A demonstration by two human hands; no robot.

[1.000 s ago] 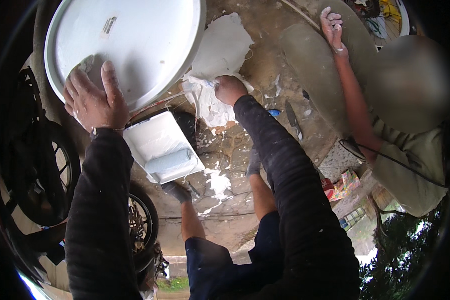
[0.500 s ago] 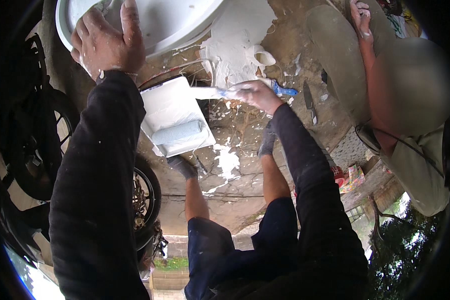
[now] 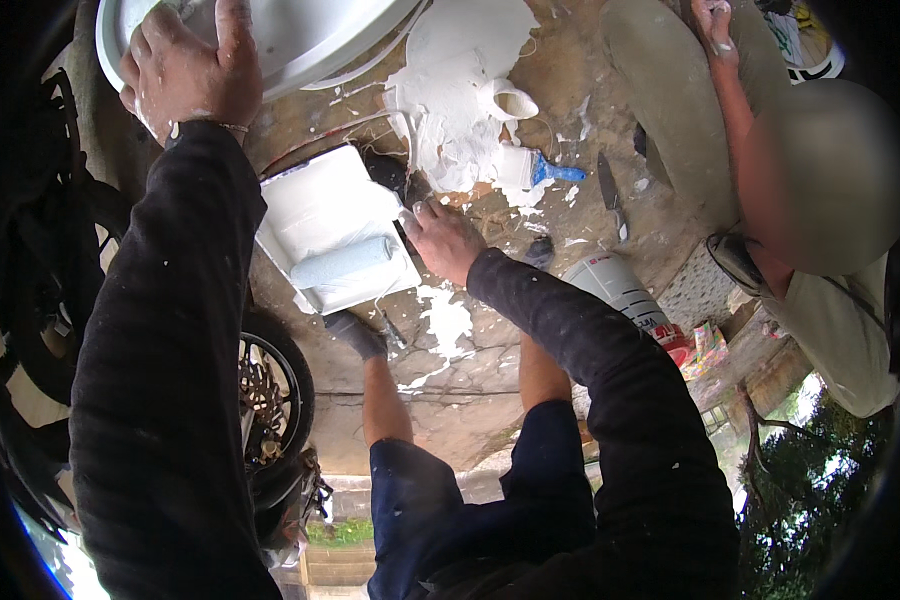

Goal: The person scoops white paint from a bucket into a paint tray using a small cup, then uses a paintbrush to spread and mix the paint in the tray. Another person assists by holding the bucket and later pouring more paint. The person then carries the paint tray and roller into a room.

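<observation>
Diffuse daylight reaches your scene, with glare brightest at the lower left rim, fringed blue. Your white tray (image 3: pixel 310 200) nears overexposure; your dark sleeves (image 3: pixel 165 400) lose detail. A blurred patch covers the co-worker's head (image 3: pixel 832 178). Fisheye curvature bends outlines toward the black, vignetted edges.

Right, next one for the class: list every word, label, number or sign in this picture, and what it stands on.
White-and-red bucket: printed lettering, partly hidden by the right sleeve; wording not copied out here.
Colourful patterned item: any print is too small to read.
Paint tray: no writing seen.
</observation>
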